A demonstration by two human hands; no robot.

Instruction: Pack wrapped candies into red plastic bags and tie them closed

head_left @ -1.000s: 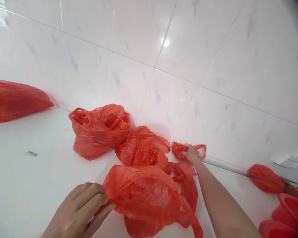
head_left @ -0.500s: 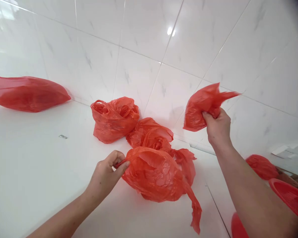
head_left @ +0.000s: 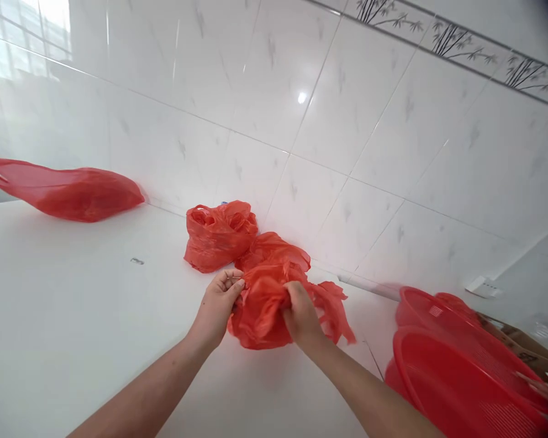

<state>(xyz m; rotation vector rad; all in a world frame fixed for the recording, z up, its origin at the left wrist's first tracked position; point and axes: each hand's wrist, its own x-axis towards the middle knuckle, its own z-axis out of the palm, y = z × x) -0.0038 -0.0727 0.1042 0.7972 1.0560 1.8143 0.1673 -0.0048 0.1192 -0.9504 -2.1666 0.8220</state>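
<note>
A crumpled red plastic bag (head_left: 260, 331) sits on the white tabletop between my hands. My left hand (head_left: 221, 301) pinches the left edge of its mouth. My right hand (head_left: 301, 313) is closed on a bunched red plastic bag (head_left: 269, 298) and pushes down into the mouth of the lower one. Where one bag ends and the other begins is hard to make out. Just behind lies another crumpled red bag (head_left: 278, 246), and left of that a fuller red bag (head_left: 219, 237) with loops of plastic at its top. Torn red strips (head_left: 335, 307) trail at the right.
A long filled red bag (head_left: 86, 194) rests against the tiled wall (head_left: 256, 91) at the left. Large red plastic baskets (head_left: 438, 377) stand at the right, with a cardboard box (head_left: 520, 347) behind them. A small scrap (head_left: 137, 261) lies on the white table (head_left: 119, 340).
My right hand has brought its bunched bag from the raised right side down into the open bag. My left hand still holds the rim. The view has tilted up, showing more wall and baskets.
</note>
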